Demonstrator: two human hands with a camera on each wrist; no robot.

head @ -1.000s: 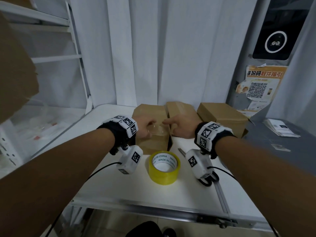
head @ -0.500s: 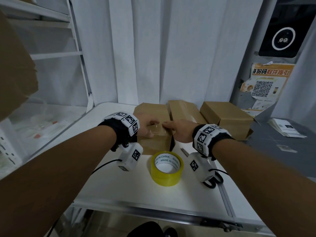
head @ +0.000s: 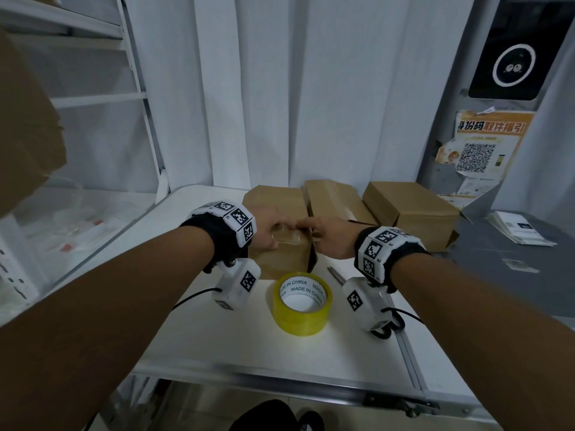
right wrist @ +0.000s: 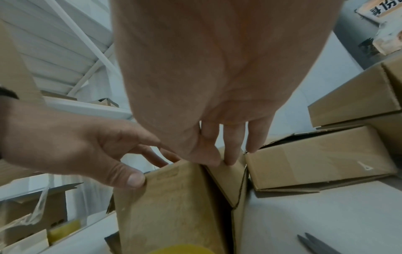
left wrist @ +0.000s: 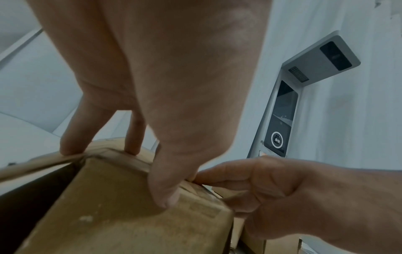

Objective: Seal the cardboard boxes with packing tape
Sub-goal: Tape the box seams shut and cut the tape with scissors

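Three brown cardboard boxes stand at the back of the white table (head: 249, 346). Both hands are on the left box (head: 280, 259) (left wrist: 130, 214) (right wrist: 169, 206), at its near top edge, where a strip of clear tape (head: 287, 236) lies. My left hand (head: 273, 231) has its thumb (left wrist: 163, 194) pressed on the front face and straight fingers on the top. My right hand (head: 323, 237) touches the same edge from the right with straight fingers (right wrist: 230, 154); its index tip meets the left thumb. A yellow tape roll (head: 301, 306) lies flat in front of the box.
The middle box (head: 336, 203) and the right box (head: 413, 213) stand close beside the left one. Scissors (head: 336, 273) (right wrist: 315, 244) lie on the table under my right wrist. White shelving (head: 93, 98) is at the left, a grey surface with papers (head: 522, 231) at the right.
The hands have come together at the box's near top edge. The clear tape that was stretched between them now lies pressed down on the box.
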